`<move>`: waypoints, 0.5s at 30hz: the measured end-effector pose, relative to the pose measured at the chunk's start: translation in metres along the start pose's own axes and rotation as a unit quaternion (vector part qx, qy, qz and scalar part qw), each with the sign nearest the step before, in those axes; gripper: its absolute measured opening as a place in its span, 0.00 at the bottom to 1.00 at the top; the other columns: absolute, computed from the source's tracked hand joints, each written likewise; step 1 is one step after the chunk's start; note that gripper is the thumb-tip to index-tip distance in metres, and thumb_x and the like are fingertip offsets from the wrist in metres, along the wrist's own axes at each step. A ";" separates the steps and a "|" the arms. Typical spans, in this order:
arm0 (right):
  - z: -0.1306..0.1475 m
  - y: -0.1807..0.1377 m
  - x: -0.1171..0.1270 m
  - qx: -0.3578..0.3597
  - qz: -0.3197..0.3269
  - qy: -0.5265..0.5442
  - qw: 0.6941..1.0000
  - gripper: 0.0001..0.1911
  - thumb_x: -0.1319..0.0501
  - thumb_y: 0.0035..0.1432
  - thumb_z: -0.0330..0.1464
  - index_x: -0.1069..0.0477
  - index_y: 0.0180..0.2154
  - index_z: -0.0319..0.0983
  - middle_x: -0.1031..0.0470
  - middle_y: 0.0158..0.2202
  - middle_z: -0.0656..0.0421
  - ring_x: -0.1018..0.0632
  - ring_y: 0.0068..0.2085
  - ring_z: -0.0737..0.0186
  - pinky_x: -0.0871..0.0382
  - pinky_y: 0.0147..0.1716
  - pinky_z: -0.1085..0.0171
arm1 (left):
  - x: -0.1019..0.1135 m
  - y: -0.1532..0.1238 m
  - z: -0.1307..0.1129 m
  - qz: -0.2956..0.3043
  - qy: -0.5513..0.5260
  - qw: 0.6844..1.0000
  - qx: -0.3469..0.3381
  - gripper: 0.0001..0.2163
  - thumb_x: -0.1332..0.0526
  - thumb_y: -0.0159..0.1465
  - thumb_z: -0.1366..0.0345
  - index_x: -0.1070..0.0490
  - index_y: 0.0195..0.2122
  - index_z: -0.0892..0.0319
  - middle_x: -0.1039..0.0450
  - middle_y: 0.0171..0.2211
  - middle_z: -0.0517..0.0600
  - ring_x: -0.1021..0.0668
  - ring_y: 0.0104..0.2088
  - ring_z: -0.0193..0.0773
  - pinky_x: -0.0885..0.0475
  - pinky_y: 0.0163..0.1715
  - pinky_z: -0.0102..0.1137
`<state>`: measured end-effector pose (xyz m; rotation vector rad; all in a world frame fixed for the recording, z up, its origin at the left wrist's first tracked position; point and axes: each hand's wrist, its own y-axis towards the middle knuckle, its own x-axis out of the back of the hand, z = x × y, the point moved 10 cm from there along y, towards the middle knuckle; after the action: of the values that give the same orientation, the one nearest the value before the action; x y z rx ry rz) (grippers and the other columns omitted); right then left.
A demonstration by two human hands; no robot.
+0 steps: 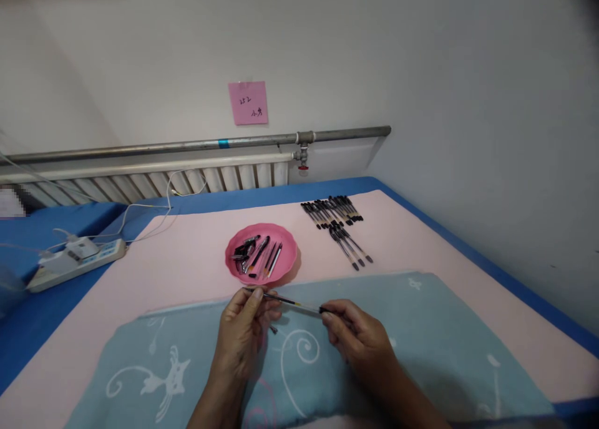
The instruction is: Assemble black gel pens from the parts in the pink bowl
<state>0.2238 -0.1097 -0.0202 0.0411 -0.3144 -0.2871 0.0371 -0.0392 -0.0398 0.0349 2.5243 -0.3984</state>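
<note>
In the head view, a slim pen point(306, 307) with a clear barrel and a dark ink section is held level between my two hands, above the blue-green cloth. My left hand point(244, 326) pinches its left end between thumb and fingers. The thumb and fingertips of my right hand point(358, 335) close on the dark right end. A small dark piece point(273, 330) shows just below my left fingers; I cannot make out what it is. Beyond my left hand, a pink bowl point(291, 264) contains black caps and several pen parts.
Finished-looking black pens point(332, 211) lie in rows at the back right, with 3 more pens point(350, 248) in front. A power strip point(79, 264) with plugs and white cables sits at the left. Behind the table are a radiator point(224, 176) and a pipe point(178, 146).
</note>
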 end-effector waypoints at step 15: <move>0.022 0.001 0.004 0.064 0.016 -0.116 0.991 0.09 0.45 0.57 0.38 0.30 0.31 0.42 0.27 0.25 0.60 0.28 0.26 0.62 0.35 0.28 0.65 | -0.001 -0.001 -0.001 -0.005 0.012 1.000 -0.002 0.13 0.28 0.45 0.62 0.29 0.26 0.64 0.24 0.26 0.49 0.22 0.24 0.35 0.27 0.21 0.26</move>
<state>0.2207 -0.1102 0.0024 0.1298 -0.5639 -0.2400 0.0378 -0.0394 -0.0382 0.0255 2.5503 -0.4007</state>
